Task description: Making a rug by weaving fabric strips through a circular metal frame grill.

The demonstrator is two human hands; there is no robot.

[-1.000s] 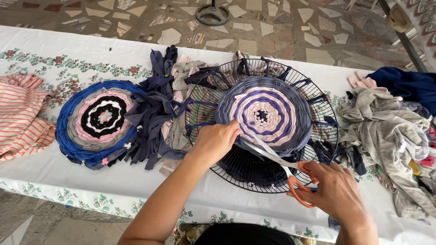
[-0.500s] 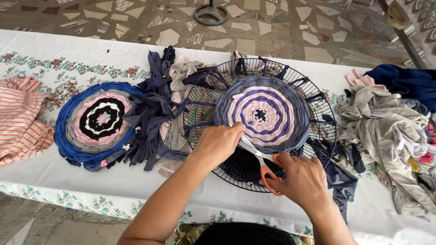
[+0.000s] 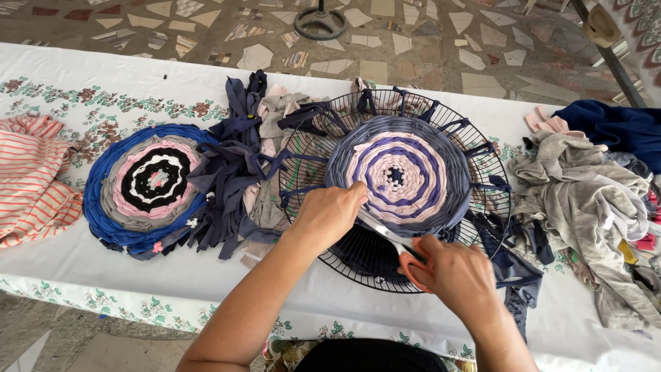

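Note:
A round woven rag mat (image 3: 403, 173) in purple, pink and grey-blue lies on a black wire fan grille (image 3: 313, 148). My left hand (image 3: 329, 215) presses on the mat's near-left edge, fingers closed on the fabric there. My right hand (image 3: 451, 274) holds orange-handled scissors (image 3: 387, 234), their blades pointing up-left under my left hand's fingers at the mat's rim. Dark blue fabric strips tie the mat to the grille around its edge.
A finished round mat (image 3: 147, 184) in blue, grey, pink and black lies to the left, with loose navy and grey strips (image 3: 237, 172) beside it. A striped orange cloth (image 3: 31, 176) sits far left, a heap of grey and navy clothes (image 3: 595, 193) right. A white floral tablecloth (image 3: 103, 275) covers the table.
My right hand has moved left and up with the scissors, bringing the blades from the grille's lower right to the mat's edge beside my left hand. My left hand stayed in place.

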